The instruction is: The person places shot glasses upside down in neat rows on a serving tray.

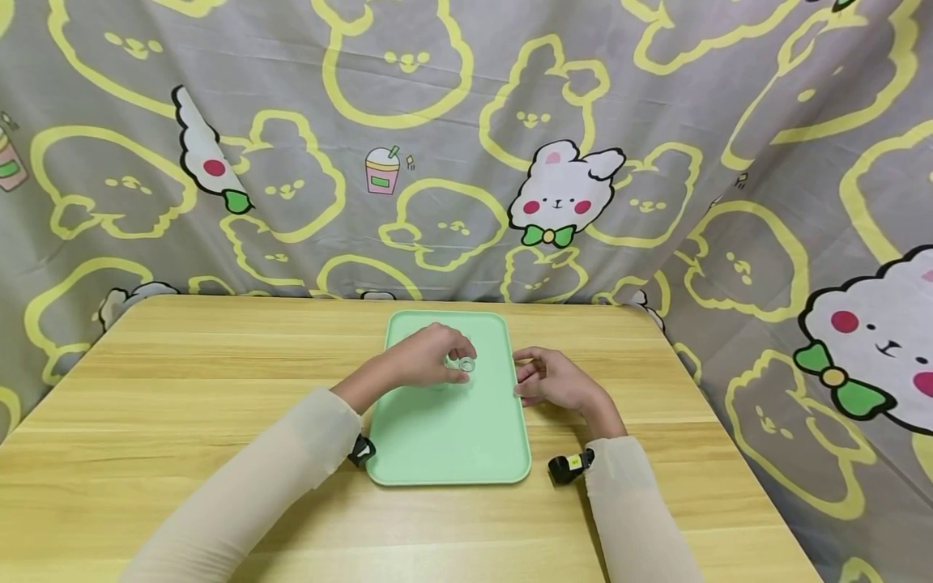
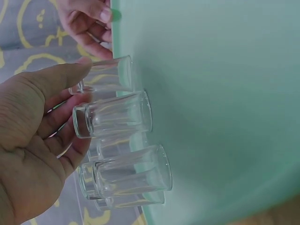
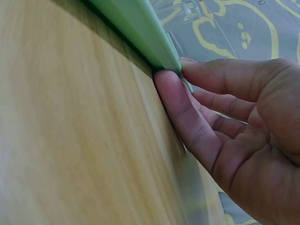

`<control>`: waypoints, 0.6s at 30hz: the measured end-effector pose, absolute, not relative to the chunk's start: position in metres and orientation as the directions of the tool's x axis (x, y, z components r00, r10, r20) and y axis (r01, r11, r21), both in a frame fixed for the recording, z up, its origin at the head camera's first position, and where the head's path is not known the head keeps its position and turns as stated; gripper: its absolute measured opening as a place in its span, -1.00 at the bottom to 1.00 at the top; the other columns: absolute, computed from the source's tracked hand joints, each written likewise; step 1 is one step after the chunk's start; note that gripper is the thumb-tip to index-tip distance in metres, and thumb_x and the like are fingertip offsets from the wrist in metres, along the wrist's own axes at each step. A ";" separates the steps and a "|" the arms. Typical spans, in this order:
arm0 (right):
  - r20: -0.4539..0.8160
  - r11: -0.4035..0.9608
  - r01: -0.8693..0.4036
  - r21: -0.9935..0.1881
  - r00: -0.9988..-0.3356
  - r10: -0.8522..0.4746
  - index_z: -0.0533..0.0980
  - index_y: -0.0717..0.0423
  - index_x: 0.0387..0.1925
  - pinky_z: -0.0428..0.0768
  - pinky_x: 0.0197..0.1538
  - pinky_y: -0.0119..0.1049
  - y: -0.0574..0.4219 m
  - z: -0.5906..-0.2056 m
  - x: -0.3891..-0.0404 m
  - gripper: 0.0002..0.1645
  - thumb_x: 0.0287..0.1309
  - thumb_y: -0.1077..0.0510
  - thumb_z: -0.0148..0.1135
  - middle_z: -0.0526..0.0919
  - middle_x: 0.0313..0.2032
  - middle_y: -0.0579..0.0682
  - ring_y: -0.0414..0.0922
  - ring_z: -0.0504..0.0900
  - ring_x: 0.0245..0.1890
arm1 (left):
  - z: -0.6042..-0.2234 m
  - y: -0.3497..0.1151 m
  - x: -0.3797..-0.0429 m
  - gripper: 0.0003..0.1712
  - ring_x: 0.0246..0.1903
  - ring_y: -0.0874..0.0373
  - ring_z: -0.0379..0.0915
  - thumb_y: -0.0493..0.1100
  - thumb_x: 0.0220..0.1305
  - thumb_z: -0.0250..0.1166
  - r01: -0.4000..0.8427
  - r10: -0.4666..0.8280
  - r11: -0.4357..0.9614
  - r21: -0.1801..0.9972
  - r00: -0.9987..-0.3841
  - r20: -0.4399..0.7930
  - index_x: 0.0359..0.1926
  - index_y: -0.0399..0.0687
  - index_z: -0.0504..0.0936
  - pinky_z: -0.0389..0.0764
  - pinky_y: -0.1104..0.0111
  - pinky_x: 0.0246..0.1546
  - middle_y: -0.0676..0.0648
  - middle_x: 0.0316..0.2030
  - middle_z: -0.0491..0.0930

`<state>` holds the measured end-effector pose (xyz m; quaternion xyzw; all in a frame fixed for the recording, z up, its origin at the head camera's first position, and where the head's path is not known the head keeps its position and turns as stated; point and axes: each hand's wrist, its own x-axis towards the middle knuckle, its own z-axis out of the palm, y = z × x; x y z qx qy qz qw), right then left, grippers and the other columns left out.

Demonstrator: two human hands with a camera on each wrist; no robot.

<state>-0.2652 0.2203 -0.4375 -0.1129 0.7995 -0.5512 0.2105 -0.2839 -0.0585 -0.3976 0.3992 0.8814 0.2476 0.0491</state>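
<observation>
A light green tray (image 1: 452, 437) lies on the table, with several small clear glasses standing upside down on it. My left hand (image 1: 430, 356) reaches over the tray and pinches the thick base of one glass (image 2: 110, 76) between thumb and fingers. Beside that glass, in the left wrist view, stand another glass (image 2: 119, 115) and a nearer one (image 2: 133, 173). From above, the hand hides most of the glasses; one glass base (image 1: 467, 366) shows by the fingertips. My right hand (image 1: 554, 379) grips the tray's right edge, thumb and fingers on either side of the rim in the right wrist view.
The wooden table (image 1: 219, 364) extends to both sides of the tray. A grey curtain (image 1: 452, 146) with yellow animal outlines hangs behind it and along the right. Black wrist cameras sit at the left sleeve (image 1: 291, 453) and the right sleeve (image 1: 634, 502).
</observation>
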 end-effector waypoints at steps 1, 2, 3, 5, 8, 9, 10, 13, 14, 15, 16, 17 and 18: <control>-0.212 0.368 0.051 -0.928 -0.886 -0.412 0.28 0.34 0.42 0.76 -0.13 -0.07 0.220 -0.437 -0.265 -0.28 0.26 0.45 0.28 0.51 -0.14 0.22 0.02 0.65 -0.26 | -0.397 -0.058 -0.283 -0.66 -0.12 0.16 0.61 -0.15 0.24 0.51 0.683 0.730 0.561 0.468 -0.675 0.110 0.02 -0.15 0.74 0.63 0.32 -0.03 0.01 -0.10 0.73; -0.212 0.369 0.050 -0.928 -0.886 -0.412 0.28 0.34 0.42 0.76 -0.13 -0.07 0.220 -0.437 -0.265 -0.28 0.26 0.45 0.28 0.51 -0.14 0.22 0.02 0.65 -0.26 | -0.397 -0.058 -0.283 -0.65 -0.11 0.15 0.61 -0.15 0.24 0.51 0.685 0.732 0.561 0.465 -0.673 0.109 0.02 -0.16 0.74 0.63 0.31 -0.03 0.01 -0.10 0.73; -0.212 0.371 0.050 -0.927 -0.886 -0.412 0.28 0.33 0.42 0.76 -0.13 -0.07 0.220 -0.437 -0.265 -0.28 0.26 0.45 0.28 0.52 -0.14 0.22 0.02 0.65 -0.26 | -0.397 -0.058 -0.282 -0.65 -0.11 0.14 0.61 -0.15 0.24 0.51 0.686 0.732 0.564 0.460 -0.673 0.107 0.03 -0.17 0.74 0.63 0.30 -0.02 0.00 -0.09 0.73; -0.212 0.371 0.049 -0.927 -0.886 -0.413 0.28 0.33 0.42 0.76 -0.13 -0.07 0.220 -0.437 -0.265 -0.27 0.26 0.45 0.28 0.52 -0.14 0.22 0.02 0.65 -0.26 | -0.397 -0.057 -0.281 -0.64 -0.09 0.12 0.62 -0.16 0.24 0.51 0.681 0.728 0.569 0.460 -0.678 0.102 0.04 -0.19 0.74 0.63 0.28 -0.01 -0.01 -0.08 0.73; -0.212 0.374 0.047 -0.926 -0.885 -0.415 0.27 0.33 0.42 0.76 -0.12 -0.07 0.220 -0.437 -0.265 -0.27 0.27 0.45 0.28 0.51 -0.14 0.22 0.02 0.65 -0.25 | -0.397 -0.057 -0.281 -0.63 -0.08 0.10 0.62 -0.17 0.24 0.51 0.675 0.724 0.578 0.460 -0.684 0.094 0.05 -0.19 0.73 0.63 0.27 0.00 -0.01 -0.07 0.73; -0.213 0.374 0.047 -0.926 -0.884 -0.416 0.27 0.33 0.42 0.76 -0.12 -0.07 0.220 -0.438 -0.266 -0.28 0.27 0.45 0.28 0.51 -0.14 0.22 0.02 0.65 -0.25 | -0.397 -0.057 -0.281 -0.63 -0.07 0.10 0.62 -0.17 0.25 0.51 0.674 0.723 0.580 0.458 -0.685 0.092 0.05 -0.19 0.73 0.63 0.27 0.00 -0.01 -0.06 0.73; -0.213 0.375 0.047 -0.926 -0.884 -0.415 0.28 0.33 0.42 0.76 -0.12 -0.07 0.220 -0.438 -0.266 -0.28 0.27 0.45 0.28 0.51 -0.14 0.22 0.02 0.65 -0.25 | -0.397 -0.057 -0.281 -0.63 -0.07 0.10 0.62 -0.16 0.25 0.51 0.675 0.723 0.581 0.456 -0.685 0.091 0.05 -0.19 0.73 0.63 0.27 0.00 -0.01 -0.06 0.73; -0.215 0.377 0.050 -0.925 -0.886 -0.411 0.28 0.32 0.42 0.76 -0.13 -0.07 0.220 -0.438 -0.266 -0.28 0.26 0.45 0.29 0.51 -0.14 0.22 0.02 0.65 -0.25 | -0.397 -0.057 -0.282 -0.63 -0.07 0.09 0.62 -0.16 0.26 0.50 0.684 0.729 0.580 0.442 -0.678 0.093 0.06 -0.20 0.73 0.63 0.25 0.00 -0.02 -0.05 0.73; -0.214 0.378 0.048 -0.925 -0.886 -0.412 0.28 0.33 0.42 0.76 -0.13 -0.08 0.220 -0.438 -0.266 -0.28 0.27 0.45 0.28 0.51 -0.13 0.23 0.02 0.65 -0.25 | -0.397 -0.057 -0.282 -0.63 -0.07 0.08 0.62 -0.17 0.26 0.49 0.688 0.731 0.579 0.437 -0.676 0.094 0.06 -0.20 0.73 0.63 0.24 0.00 -0.03 -0.05 0.72; -0.213 0.378 0.046 -0.925 -0.886 -0.412 0.28 0.33 0.42 0.76 -0.13 -0.08 0.220 -0.437 -0.266 -0.28 0.27 0.45 0.28 0.51 -0.13 0.23 0.02 0.65 -0.25 | -0.397 -0.057 -0.281 -0.63 -0.06 0.07 0.62 -0.17 0.27 0.49 0.692 0.733 0.579 0.431 -0.674 0.095 0.06 -0.20 0.73 0.63 0.23 0.00 -0.04 -0.05 0.72; -0.211 0.378 0.043 -0.925 -0.885 -0.414 0.27 0.34 0.42 0.76 -0.13 -0.08 0.220 -0.437 -0.266 -0.28 0.27 0.45 0.28 0.51 -0.14 0.23 0.02 0.65 -0.25 | -0.397 -0.057 -0.281 -0.63 -0.06 0.06 0.62 -0.17 0.27 0.49 0.695 0.735 0.579 0.426 -0.671 0.096 0.06 -0.21 0.73 0.63 0.22 0.00 -0.04 -0.05 0.72; -0.211 0.377 0.045 -0.925 -0.886 -0.413 0.27 0.34 0.42 0.76 -0.13 -0.08 0.220 -0.437 -0.266 -0.28 0.27 0.45 0.28 0.51 -0.14 0.23 0.01 0.65 -0.25 | -0.397 -0.057 -0.281 -0.63 -0.06 0.05 0.62 -0.17 0.27 0.49 0.698 0.736 0.580 0.420 -0.670 0.096 0.07 -0.21 0.73 0.63 0.21 0.00 -0.05 -0.04 0.72; -0.212 0.377 0.045 -0.925 -0.885 -0.414 0.27 0.34 0.42 0.76 -0.13 -0.08 0.220 -0.437 -0.266 -0.28 0.27 0.45 0.27 0.51 -0.14 0.23 0.01 0.65 -0.25 | -0.397 -0.057 -0.282 -0.62 -0.06 0.05 0.62 -0.16 0.27 0.49 0.700 0.737 0.582 0.414 -0.669 0.096 0.07 -0.21 0.73 0.63 0.21 0.00 -0.05 -0.05 0.72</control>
